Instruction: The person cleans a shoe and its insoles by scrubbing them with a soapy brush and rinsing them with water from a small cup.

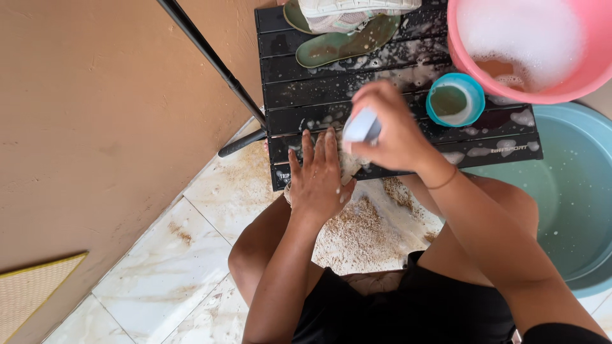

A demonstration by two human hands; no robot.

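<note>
1. While the left hand (317,180) lies flat, fingers spread, on a pale sudsy item (349,167) at the near edge of the black slatted bench (382,83), the right hand (395,130) is closed around a blurred light brush (361,125) just above it.
2. A small teal cup (455,99) and a pink basin (529,48) of foam stand on the bench beyond.

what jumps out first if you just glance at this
The two hands at the centre: the left hand presses something pale flat on the near edge of a wet black slatted table, while the right hand grips a blurred white brush above it. Next, the pink basin of suds at top right, with a small teal cup beside it.
</note>
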